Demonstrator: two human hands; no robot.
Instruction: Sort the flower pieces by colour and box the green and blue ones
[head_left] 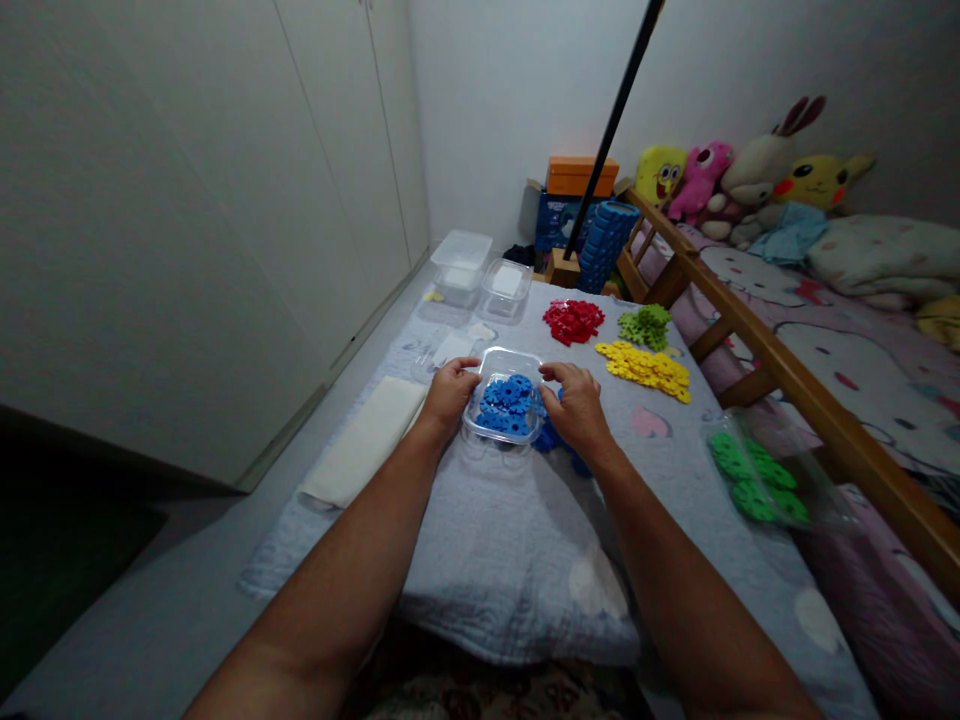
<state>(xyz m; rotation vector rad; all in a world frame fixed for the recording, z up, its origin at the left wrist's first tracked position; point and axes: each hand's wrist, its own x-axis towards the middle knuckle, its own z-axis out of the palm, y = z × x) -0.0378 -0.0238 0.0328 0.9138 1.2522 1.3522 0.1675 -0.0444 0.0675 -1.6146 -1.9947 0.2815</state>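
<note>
A square clear plastic container (501, 357) stands in front of me, with several blue toothed plastic discs (510, 403) inside. My left hand (451, 390) grips its left side, thumb and fingers at the rim. On the opposite side, my right hand (576, 405) holds the right rim with bent fingers. More blue discs (549, 437) lie on the cloth beside the container, partly hidden by my right hand. Beyond it are piles of red pieces (573, 321), yellow pieces (646, 370) and light green pieces (645, 326).
Clear containers (460, 252) stand at the table's back left. A folded cream cloth (367, 440) lies left of my left arm. At the right edge, a clear bag-like package (757, 475) holds green discs. A wooden bed rail (795, 360) runs along the right; a black pole (615, 125) rises behind.
</note>
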